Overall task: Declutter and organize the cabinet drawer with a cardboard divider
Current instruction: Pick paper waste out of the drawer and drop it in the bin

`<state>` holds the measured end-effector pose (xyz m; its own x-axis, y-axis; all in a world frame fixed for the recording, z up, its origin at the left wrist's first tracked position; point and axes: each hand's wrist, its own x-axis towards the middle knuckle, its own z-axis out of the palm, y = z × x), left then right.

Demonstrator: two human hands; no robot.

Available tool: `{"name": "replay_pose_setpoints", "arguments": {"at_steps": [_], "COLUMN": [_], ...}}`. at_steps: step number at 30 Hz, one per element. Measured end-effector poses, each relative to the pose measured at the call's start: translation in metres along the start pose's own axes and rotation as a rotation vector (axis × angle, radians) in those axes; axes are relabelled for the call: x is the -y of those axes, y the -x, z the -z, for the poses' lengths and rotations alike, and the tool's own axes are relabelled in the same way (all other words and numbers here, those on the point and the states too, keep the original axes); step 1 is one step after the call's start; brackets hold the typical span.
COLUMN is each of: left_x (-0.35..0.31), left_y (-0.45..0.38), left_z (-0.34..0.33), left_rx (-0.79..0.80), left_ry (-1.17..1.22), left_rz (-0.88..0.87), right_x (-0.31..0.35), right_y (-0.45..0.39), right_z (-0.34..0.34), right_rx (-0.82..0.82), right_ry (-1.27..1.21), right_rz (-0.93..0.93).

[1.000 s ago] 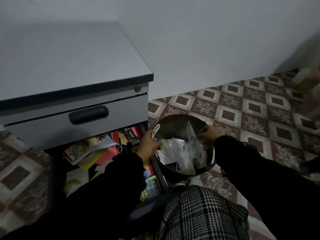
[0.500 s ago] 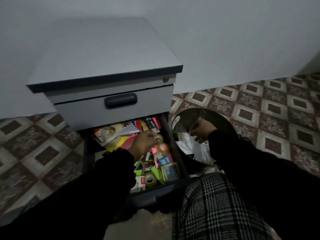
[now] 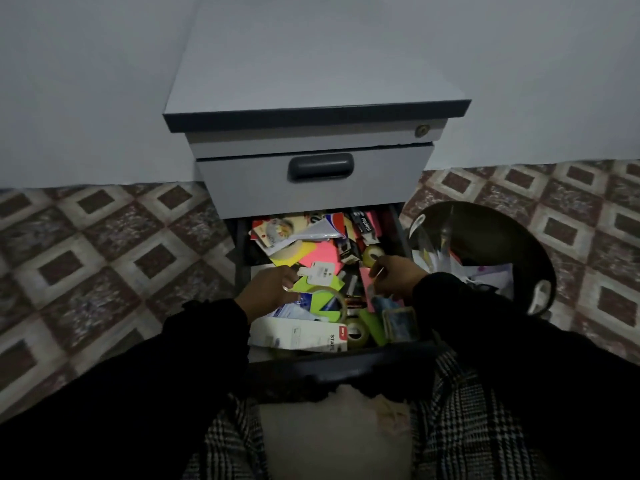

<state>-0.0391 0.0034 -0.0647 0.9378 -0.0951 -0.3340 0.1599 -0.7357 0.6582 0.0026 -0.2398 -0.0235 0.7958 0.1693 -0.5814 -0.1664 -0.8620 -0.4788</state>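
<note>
Both hands reach into the open cabinet drawer [image 3: 394,223], which is crammed with stationery.

The left hand [image 3: 268,289] lies over the papers at the drawer's left, fingers loosely curled; what it holds I cannot tell. The right hand [image 3: 394,275] pinches a pink sheet [image 3: 366,282] at the drawer's right. A tape roll [image 3: 329,299] lies between them. A bin [image 3: 512,237] stands right of the drawer.

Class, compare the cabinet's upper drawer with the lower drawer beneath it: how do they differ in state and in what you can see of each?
The upper drawer is shut, showing only its grey front and dark handle; the lower drawer is pulled out, showing jumbled stationery. Both hands, left hand and right hand, reach into the lower drawer; none touches the upper one. Both belong to the same grey cabinet.
</note>
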Motion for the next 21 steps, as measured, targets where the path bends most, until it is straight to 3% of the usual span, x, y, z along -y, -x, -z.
{"name": "replay_pose_setpoints", "arguments": {"at_steps": [5, 15, 21], "left_x": [0.016, 0.023, 0.027], "left_y": [-0.002, -0.008, -0.007], "left_z": [-0.006, -0.021, -0.025], "left_rx": [0.072, 0.165, 0.208], "left_ry": [-0.095, -0.354, -0.540], "left_rz": [-0.032, -0.064, -0.096], "right_x": [0.002, -0.009, -0.013], "right_y": [-0.006, -0.008, -0.009], "right_z": [-0.011, -0.012, -0.012], "right_rx": [0.079, 0.140, 0.165], "right_ry": [0.054, 0.519, 0.631], "right_rz": [0.044, 0.098, 0.109]}}
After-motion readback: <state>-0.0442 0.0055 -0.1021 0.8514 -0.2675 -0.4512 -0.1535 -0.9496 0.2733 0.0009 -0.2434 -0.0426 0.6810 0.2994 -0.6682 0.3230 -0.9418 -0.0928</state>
